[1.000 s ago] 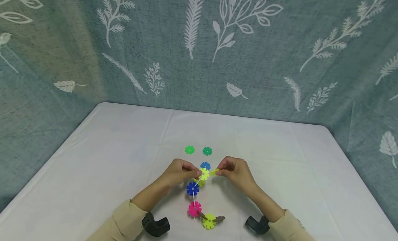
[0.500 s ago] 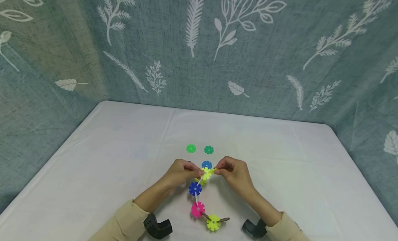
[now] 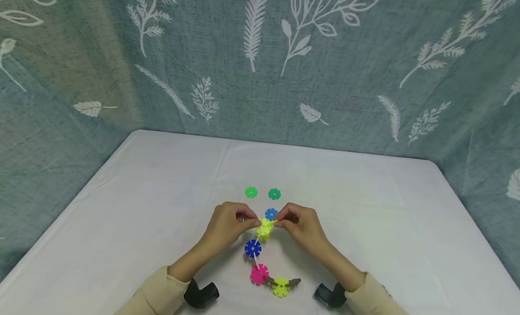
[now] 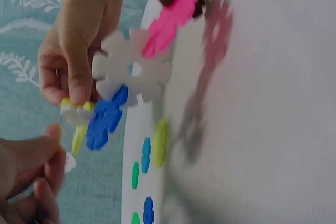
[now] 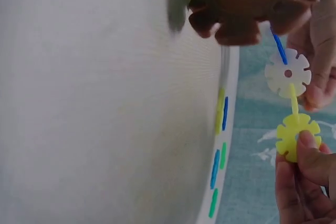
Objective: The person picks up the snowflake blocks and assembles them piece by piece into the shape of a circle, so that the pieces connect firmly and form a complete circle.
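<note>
In the head view a chain of notched plastic interlocking discs hangs between both hands. My left hand (image 3: 231, 224) pinches a yellow disc (image 3: 265, 226) at the chain's upper end; thumb and fingertips cover its left side. My right hand (image 3: 302, 224) pinches another yellow disc (image 5: 289, 129), seen face-on in the right wrist view. The two yellow discs meet edge to face; how deep the slots sit is hidden. Below them the chain runs through a dark blue disc (image 3: 253, 248), a white disc (image 4: 131, 69), a pink disc (image 3: 259, 274), brown discs (image 3: 293, 282) and a yellow-green disc (image 3: 280, 287).
Loose discs lie on the white table (image 3: 357, 206) beyond the hands: light green (image 3: 251, 192), dark green (image 3: 274, 194) and light blue (image 3: 271, 214). A yellow disc also lies under the chain. Leaf-patterned cloth (image 3: 260, 80) hangs behind the table.
My right hand has brought its yellow disc left until it meets the one in my left hand. The chain's lower end has swung slightly right.
</note>
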{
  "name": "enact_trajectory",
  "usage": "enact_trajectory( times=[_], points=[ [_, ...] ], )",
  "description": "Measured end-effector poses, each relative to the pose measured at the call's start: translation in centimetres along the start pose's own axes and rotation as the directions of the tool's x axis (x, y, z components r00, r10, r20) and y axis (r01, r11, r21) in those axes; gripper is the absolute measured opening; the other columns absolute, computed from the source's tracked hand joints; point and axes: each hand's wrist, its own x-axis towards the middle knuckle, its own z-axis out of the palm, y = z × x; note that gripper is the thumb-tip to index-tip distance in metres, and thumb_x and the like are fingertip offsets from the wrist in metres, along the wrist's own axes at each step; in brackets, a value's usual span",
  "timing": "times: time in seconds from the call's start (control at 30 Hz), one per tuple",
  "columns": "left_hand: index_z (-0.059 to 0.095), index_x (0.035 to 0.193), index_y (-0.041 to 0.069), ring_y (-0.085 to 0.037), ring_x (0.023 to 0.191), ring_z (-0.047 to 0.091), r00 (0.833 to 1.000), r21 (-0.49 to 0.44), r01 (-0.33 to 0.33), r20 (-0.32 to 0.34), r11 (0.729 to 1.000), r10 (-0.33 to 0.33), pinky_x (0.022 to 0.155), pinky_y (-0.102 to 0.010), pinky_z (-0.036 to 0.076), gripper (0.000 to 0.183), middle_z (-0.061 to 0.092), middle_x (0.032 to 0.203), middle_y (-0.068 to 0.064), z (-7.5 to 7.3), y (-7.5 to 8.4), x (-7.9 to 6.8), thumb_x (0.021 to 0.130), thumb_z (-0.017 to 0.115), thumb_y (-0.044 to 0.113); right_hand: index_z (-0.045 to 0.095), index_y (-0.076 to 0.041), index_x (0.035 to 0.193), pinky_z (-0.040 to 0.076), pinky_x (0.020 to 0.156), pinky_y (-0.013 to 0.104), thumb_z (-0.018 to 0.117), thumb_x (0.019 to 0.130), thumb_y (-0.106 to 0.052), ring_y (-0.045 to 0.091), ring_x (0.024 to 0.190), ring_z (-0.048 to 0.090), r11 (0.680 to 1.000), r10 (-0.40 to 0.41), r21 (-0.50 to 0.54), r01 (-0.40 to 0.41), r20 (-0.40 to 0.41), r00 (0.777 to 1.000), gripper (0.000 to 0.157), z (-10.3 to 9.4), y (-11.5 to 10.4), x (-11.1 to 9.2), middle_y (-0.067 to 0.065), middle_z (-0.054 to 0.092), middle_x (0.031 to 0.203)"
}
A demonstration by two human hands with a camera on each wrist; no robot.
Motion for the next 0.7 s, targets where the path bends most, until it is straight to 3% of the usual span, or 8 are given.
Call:
enact_trajectory(
  times=[0.13, 0.3, 0.43, 0.53, 0.7],
  points=[
    [0.073, 0.075, 0.012, -0.007, 0.067, 0.05, 0.995, 0.024, -0.097, -0.01, 0.995, 0.098, 0.062, -0.02, 0.042, 0.007, 0.068, 0.07, 0.005, 0.3, 0.5, 0.0, 0.071, 0.077, 0.016, 0.064, -0.001, 0.08, 0.053, 0.069, 0.021, 0.069, 0.077, -0.002, 0.011, 0.074, 0.064, 1.0, -0.026, 0.012, 0.026, 0.018, 0.999, 0.006, 0.1, 0.1, 0.2, 0.009, 0.067, 0.082],
    [0.073, 0.073, 0.013, -0.007, 0.071, 0.052, 0.99, 0.077, -0.141, -0.006, 0.987, 0.142, 0.065, -0.021, 0.042, 0.008, 0.067, 0.069, 0.007, 0.8, 0.9, -0.1, 0.068, 0.079, 0.014, 0.065, -0.002, 0.081, 0.053, 0.068, 0.02, 0.069, 0.077, -0.002, 0.008, 0.074, 0.063, 0.998, -0.045, 0.033, 0.044, 0.029, 0.999, 0.006, 0.4, 0.1, 0.3, 0.01, 0.066, 0.083],
    [0.073, 0.069, 0.014, -0.006, 0.067, 0.051, 0.99, 0.111, -0.134, -0.025, 0.985, 0.138, 0.063, -0.02, 0.041, 0.007, 0.066, 0.067, 0.007, 1.0, 0.7, -0.2, 0.068, 0.08, 0.014, 0.067, -0.002, 0.083, 0.053, 0.068, 0.021, 0.069, 0.077, -0.002, 0.011, 0.076, 0.065, 0.998, -0.052, 0.046, 0.05, 0.041, 0.998, 0.006, 0.7, 0.1, 0.3, 0.011, 0.068, 0.085],
    [0.072, 0.067, 0.014, -0.005, 0.066, 0.051, 0.993, 0.109, -0.104, -0.049, 0.989, 0.11, 0.062, -0.019, 0.041, 0.007, 0.066, 0.066, 0.008, 0.8, 0.3, -0.4, 0.068, 0.079, 0.013, 0.067, 0.001, 0.097, 0.053, 0.071, 0.021, 0.068, 0.078, 0.0, 0.02, 0.084, 0.067, 0.997, -0.039, 0.066, 0.033, 0.084, 0.996, 0.018, 0.7, 0.2, 0.4, 0.015, 0.069, 0.094],
    [0.072, 0.066, 0.013, -0.007, 0.067, 0.054, 0.992, 0.085, -0.049, -0.114, 0.995, 0.058, 0.062, -0.02, 0.044, 0.009, 0.067, 0.069, 0.005, -0.1, -0.3, -0.7, 0.067, 0.079, 0.01, 0.059, 0.003, 0.119, 0.052, 0.072, 0.021, 0.065, 0.081, -0.001, 0.025, 0.092, 0.064, 0.989, 0.064, 0.115, -0.088, 0.196, 0.978, 0.038, 0.4, 1.0, 1.0, 0.019, 0.066, 0.106]
  ],
)
